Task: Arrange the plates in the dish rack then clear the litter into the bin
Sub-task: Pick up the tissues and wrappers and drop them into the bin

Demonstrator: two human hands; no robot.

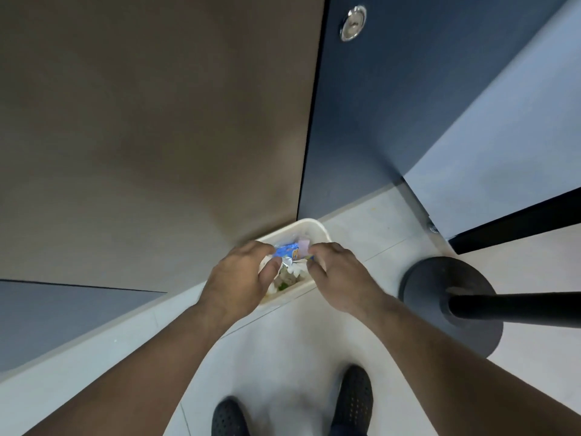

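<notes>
Two hands, left point(242, 272) and right point(334, 272), grip clenched on blue wrapper point(287, 250), half-hiding bin point(317, 229).

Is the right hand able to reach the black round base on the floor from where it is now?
Probably yes. The right hand is above the white bin, pinching the blue wrapper together with the left hand. The black round base stands to its right, with only bare floor between them.
</notes>
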